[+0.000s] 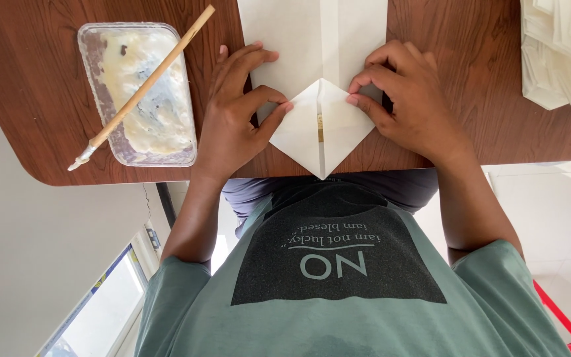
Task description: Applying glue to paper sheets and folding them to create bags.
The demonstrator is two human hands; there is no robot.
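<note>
Both hands, left hand (236, 109) and right hand (404, 99), are pinching the white paper's (318, 125) folded corners at the bench's (34, 79) near edge; uneven pressure could be skewing the flaps off the centre seam

A paste tub (141, 92) with a brush (143, 86); stacked white paper (562, 53) on the table (28, 79).
</note>
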